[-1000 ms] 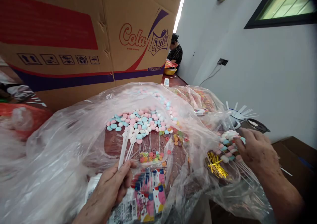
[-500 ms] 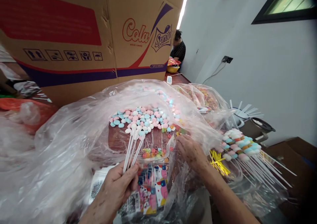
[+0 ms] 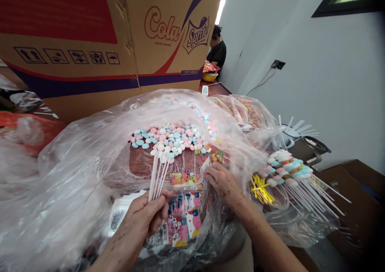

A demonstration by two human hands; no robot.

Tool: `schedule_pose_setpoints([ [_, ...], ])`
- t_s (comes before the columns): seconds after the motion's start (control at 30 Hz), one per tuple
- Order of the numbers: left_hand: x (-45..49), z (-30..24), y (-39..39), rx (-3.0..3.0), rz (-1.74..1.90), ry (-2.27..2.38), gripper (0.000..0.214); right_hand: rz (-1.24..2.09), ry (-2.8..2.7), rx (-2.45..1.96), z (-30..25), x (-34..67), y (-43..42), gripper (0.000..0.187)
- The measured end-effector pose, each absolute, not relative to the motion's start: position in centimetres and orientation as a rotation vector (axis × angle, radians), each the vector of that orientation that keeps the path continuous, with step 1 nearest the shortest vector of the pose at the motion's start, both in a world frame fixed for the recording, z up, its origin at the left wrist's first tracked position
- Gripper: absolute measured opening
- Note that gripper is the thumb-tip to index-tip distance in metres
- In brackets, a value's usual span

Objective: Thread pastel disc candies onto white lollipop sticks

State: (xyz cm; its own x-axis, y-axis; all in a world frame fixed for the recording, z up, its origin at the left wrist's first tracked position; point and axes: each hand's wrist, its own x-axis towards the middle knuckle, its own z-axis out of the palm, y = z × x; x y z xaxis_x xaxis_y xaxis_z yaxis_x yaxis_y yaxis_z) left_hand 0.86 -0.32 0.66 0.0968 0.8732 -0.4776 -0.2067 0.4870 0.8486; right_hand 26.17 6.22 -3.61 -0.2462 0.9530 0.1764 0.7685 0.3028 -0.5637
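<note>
My left hand (image 3: 147, 218) is closed round a small bundle of white plastic sticks (image 3: 158, 175) that point up and away from me. My right hand (image 3: 221, 180) reaches into a big clear plastic bag (image 3: 90, 171) and its fingertips rest by small coloured ring candies (image 3: 186, 178); whether they pinch one is hidden. Beyond lies a heap of pastel pink, blue and white round candies (image 3: 173, 137). To the right lies a pile of finished candy skewers (image 3: 288, 169) on white sticks.
A large Cola Sprite cardboard carton (image 3: 99, 43) stands close behind the bag. Printed packets (image 3: 180, 224) lie under my left hand. Gold twist ties (image 3: 261, 187) sit by the skewers. More candy bags (image 3: 246, 117) and a seated person (image 3: 217, 51) are farther back.
One second ago my right hand was at the skewer pile on the right. It has left the skewers there and moved left into the bag to the ring candies. My left hand kept its sticks.
</note>
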Motion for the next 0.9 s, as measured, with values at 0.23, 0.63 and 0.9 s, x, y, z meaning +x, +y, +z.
schedule_pose_setpoints([
  [0.23, 1.0, 0.7, 0.3, 0.628, 0.895, 1.221, 0.036, 0.505, -2.108, -1.609, -2.5, 26.4, 6.3, 0.018],
  [0.63, 1.3, 1.0, 1.2, 0.801, 0.827, 1.248, 0.047, 0.389, -1.987, -1.573, -2.7, 25.8, 6.0, 0.014],
  [0.9, 2.1, 1.5, 1.8, 0.796, 0.804, 1.286, 0.049, 0.583, -2.208, -1.360, -1.2, 21.9, 6.7, 0.024],
])
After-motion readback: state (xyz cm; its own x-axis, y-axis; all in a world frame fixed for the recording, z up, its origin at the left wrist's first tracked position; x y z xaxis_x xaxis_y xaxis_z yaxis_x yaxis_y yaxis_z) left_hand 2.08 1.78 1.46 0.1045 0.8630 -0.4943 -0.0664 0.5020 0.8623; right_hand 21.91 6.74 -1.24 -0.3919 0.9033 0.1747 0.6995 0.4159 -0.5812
